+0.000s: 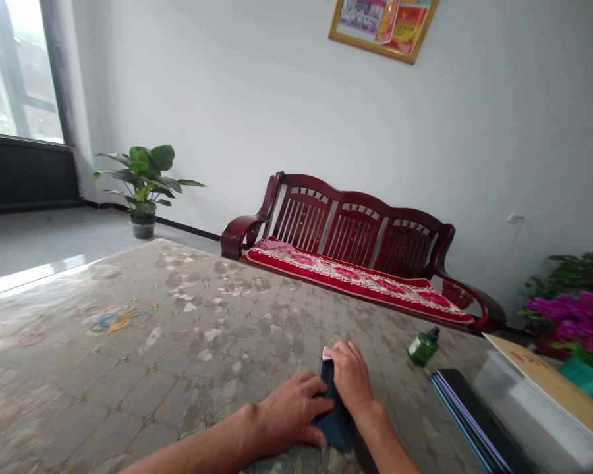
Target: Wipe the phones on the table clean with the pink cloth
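Note:
A dark blue oblong object [335, 426] lies on the patterned tablecloth close to me; its exact kind is unclear. My left hand [294, 409] grips it from the left, fingers over its top and thumb along the near side. At its far end my right hand [350, 375] is closed around the right edge. A small whitish-pink piece [327, 353] shows by the right fingertips; whether it belongs to the blue object I cannot tell. Both palms hide much of the middle.
To the right stand a green pump bottle [423, 346], a stack of dark flat items [477, 418] and a clear box [528, 388] with a tan board [553, 378]. Colored bands [116, 320] lie on the tablecloth [178, 342] at left. Beyond it is a wooden bench [356, 230].

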`<state>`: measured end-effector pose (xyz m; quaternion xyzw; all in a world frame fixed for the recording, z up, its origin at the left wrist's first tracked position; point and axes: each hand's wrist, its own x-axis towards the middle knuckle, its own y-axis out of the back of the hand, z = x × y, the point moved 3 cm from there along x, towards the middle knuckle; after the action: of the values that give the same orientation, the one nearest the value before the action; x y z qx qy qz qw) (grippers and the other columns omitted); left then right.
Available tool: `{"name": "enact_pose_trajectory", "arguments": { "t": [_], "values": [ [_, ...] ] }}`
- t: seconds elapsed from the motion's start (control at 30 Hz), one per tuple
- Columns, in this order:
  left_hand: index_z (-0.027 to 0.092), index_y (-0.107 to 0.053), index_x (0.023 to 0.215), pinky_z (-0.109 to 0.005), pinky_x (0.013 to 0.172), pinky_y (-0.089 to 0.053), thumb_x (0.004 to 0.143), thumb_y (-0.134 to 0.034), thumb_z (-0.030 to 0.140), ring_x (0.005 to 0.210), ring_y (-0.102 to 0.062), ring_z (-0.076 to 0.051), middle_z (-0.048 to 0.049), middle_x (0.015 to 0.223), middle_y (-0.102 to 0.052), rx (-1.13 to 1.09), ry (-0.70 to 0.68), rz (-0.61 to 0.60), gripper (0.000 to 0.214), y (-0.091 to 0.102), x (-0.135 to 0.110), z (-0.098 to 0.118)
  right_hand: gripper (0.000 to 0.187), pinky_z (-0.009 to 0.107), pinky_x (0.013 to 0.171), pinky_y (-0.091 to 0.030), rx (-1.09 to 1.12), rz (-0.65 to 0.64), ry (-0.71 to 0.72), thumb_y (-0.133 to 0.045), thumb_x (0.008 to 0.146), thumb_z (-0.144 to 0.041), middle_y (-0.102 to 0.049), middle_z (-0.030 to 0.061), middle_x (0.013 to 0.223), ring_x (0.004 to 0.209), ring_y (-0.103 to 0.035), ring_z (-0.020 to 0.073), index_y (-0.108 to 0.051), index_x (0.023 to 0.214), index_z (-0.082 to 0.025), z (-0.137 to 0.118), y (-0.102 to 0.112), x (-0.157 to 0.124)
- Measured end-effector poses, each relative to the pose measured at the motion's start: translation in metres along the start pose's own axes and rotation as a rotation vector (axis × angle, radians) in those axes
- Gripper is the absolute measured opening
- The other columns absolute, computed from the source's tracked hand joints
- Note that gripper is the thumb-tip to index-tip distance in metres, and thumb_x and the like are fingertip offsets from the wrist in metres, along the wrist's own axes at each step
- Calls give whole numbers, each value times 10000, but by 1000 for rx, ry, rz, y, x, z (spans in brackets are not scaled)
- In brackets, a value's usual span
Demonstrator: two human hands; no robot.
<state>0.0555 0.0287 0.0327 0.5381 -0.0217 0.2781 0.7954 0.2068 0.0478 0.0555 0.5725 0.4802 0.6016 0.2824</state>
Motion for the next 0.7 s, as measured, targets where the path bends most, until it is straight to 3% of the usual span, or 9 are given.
{"name": "enact_pose_trajectory", "arguments": {
  "t": [0.17,0.33,0.5,0.7],
  "values": [
    [245,-642,1141,-317,943,-429,848,-541,657,1056,-565,-258,-77,1136,-624,-61,18,-21,516,11,0,4,283,276,768,-401,63,-10,24,-474,886,-95,-644,23,845,844,-545,190,-699,839,-261,2,6,-14],
    [220,-648,1083,-314,924,-434,841,-571,646,1039,-584,-259,-81,1112,-646,-74,24,-8,497,9,4,3,288,268,760,-409,100,-15,63,-458,906,-123,-634,20,843,847,-554,180,-704,890,-273,4,13,-33],
    [214,-638,1082,-337,962,-414,814,-634,621,1052,-587,-265,-77,1121,-653,34,65,-1,487,3,6,-1,307,273,760,-427,117,36,-13,-480,865,-106,-659,32,850,843,-560,189,-727,905,-285,7,1,-11],
    [234,-641,1014,-350,975,-403,775,-736,499,1090,-569,-273,-41,1056,-660,137,104,0,369,22,-1,1,359,247,743,-430,162,33,-49,-455,870,-116,-657,40,847,832,-571,178,-727,1027,-290,-9,-16,8]
  ]
}}
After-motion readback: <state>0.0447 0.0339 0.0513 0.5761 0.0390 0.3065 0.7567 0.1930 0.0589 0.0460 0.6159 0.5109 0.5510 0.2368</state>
